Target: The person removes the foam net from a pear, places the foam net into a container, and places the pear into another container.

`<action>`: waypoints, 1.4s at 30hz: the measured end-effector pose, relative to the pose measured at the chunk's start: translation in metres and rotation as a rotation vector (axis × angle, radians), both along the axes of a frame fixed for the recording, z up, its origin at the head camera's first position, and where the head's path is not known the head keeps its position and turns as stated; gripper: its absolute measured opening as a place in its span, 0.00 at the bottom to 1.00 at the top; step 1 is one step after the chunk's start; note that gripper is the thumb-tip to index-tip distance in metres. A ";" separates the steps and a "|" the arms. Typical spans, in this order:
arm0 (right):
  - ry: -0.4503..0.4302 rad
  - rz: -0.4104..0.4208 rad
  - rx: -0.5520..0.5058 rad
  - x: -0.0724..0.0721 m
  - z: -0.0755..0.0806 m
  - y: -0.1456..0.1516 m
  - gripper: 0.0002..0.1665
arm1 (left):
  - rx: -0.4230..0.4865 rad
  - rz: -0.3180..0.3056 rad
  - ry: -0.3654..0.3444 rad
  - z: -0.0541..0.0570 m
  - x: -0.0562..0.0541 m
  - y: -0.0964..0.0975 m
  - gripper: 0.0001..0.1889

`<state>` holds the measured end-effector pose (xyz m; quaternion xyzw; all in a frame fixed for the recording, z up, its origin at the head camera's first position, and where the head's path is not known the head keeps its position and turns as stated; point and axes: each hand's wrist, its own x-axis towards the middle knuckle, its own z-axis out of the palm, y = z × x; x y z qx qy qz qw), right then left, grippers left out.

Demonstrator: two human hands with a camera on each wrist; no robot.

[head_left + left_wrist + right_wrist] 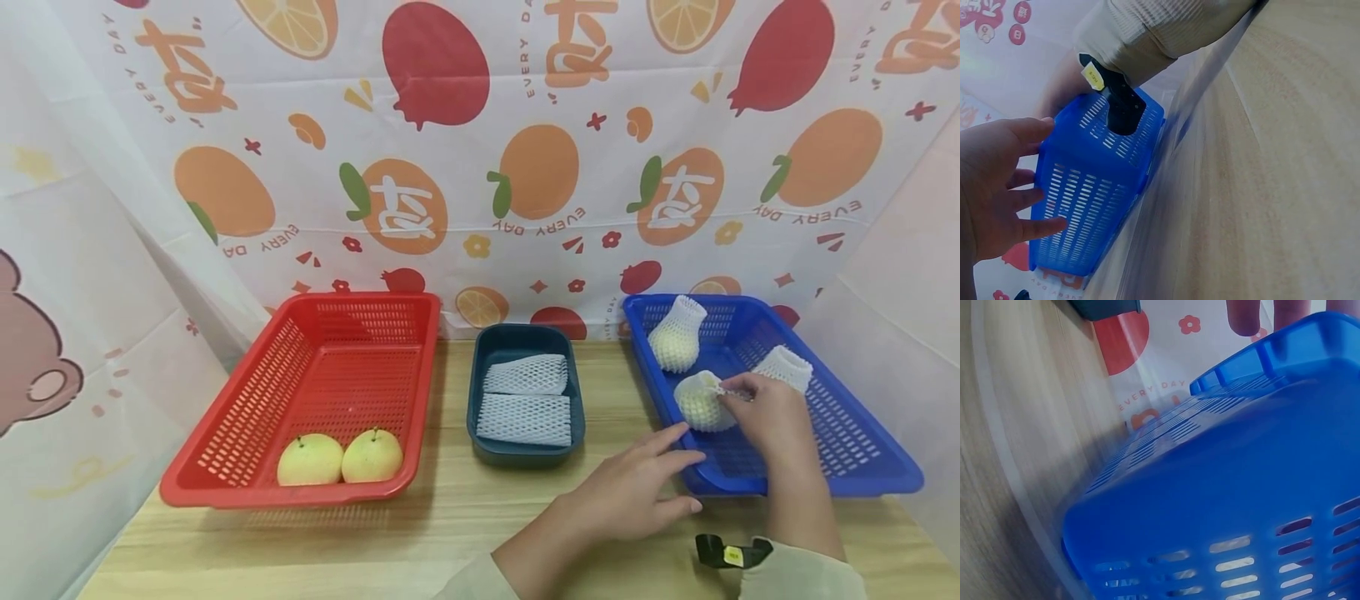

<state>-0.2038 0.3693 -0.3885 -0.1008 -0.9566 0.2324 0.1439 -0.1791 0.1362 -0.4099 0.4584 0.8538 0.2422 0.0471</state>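
Inside the blue basket (862, 454), my right hand (776, 417) pinches the edge of a white foam net (705, 408) that wraps a pale yellow fruit, probably a pear. Another netted fruit (673, 346) stands behind it, its net rising open at the top. A third foam net (783, 367) shows partly behind my right hand. My left hand (630, 487) reaches to the basket's near left corner, fingers spread and fairly straight, fingertips right at the rim. The left wrist view shows the left hand (997, 187) beside the basket wall (1085, 194), holding nothing.
A red basket (300, 496) on the left holds two bare yellow fruits (341, 458). Between the baskets, a dark green tray (525, 457) holds flat foam nets (525, 400) in two stacks. A fruit-printed cloth (465, 208) hangs behind the wooden table (480, 533).
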 end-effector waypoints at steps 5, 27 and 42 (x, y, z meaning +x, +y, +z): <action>0.031 -0.001 0.016 0.000 -0.001 -0.001 0.11 | 0.021 0.014 -0.046 0.001 0.003 -0.003 0.28; 0.658 -0.070 -0.193 0.038 0.055 -0.042 0.12 | 0.743 0.101 -1.028 -0.005 0.029 -0.026 0.30; 0.263 0.975 -0.341 0.069 0.061 -0.132 0.17 | 0.964 0.022 -1.553 -0.023 0.043 -0.109 0.50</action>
